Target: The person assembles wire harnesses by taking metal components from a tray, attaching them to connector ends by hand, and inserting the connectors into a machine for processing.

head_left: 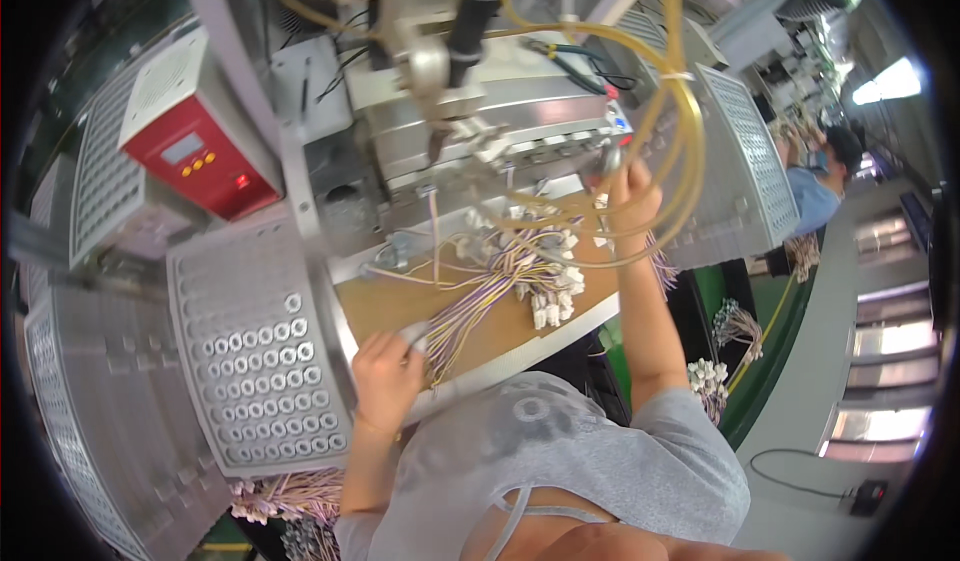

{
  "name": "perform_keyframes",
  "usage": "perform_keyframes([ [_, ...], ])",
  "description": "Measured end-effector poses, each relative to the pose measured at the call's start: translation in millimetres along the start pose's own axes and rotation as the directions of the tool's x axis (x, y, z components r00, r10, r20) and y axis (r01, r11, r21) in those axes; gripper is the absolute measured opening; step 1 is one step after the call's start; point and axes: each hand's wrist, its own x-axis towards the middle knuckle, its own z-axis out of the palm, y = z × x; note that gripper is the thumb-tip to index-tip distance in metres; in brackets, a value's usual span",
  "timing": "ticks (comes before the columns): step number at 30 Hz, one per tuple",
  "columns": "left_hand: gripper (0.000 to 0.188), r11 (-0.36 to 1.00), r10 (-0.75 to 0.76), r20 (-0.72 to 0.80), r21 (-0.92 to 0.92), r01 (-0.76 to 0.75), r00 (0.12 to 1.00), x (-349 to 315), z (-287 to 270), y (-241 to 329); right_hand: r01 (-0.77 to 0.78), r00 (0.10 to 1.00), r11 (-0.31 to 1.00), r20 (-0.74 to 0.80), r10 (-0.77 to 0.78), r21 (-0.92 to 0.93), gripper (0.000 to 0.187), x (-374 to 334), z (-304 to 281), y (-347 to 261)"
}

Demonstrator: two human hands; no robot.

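Note:
A bundle of thin yellow, white and purple wires point(478, 299) with white plastic connectors point(552, 309) lies on the brown work surface point(385, 313) before me. At the near left end of the bundle is my left hand point(388, 376), fingers curled around a small pale piece whose kind I cannot make out. My right hand point(635, 199) is raised at the right end of the metal machine point(540, 116). Its fingers are pinched together by a small silvery part, partly hidden behind the coiled yellow tubes point(685, 186).
Left of the work surface lies a pale tray point(255, 361) with rows of ring-shaped parts. Behind it stands a red-and-white control box point(205, 151). Pliers point(570, 64) rest on the machine. More trays point(745, 151) and another person point(815, 186) are at right.

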Motion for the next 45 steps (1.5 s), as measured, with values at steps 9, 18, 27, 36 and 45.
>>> perform_keyframes([
  [9, 0.021, 0.991, -0.134, -0.171, -0.026, 0.131, 0.976, 7, 2, 24, 0.167, 0.977, 0.930, 0.183, -0.110, -0.328, 0.016, 151, 5, 146],
  [18, 0.024, 0.796, -0.453, -0.061, -0.477, 0.373, 0.889, 6, 8, 36, 0.255, 0.966, 0.870, 0.151, -0.209, -0.423, 0.016, 180, 13, 158],
  [27, 0.029, 0.927, -0.312, -0.206, -0.279, 0.250, 0.927, 12, 12, 38, 0.331, 0.943, 0.762, 0.157, -0.295, -0.556, 0.021, 140, 1, 149],
  [36, 0.025, 0.995, -0.038, -0.148, -0.092, 0.025, 0.988, 9, -7, 44, 0.078, 0.996, 0.977, 0.015, -0.083, 0.196, 0.030, 21, -21, 39],
  [45, 0.020, 0.956, 0.073, -0.181, 0.294, -0.016, 0.981, 19, -14, -14, -0.004, 0.507, 0.900, 0.777, -0.374, 0.436, 0.019, -84, 39, -62],
])
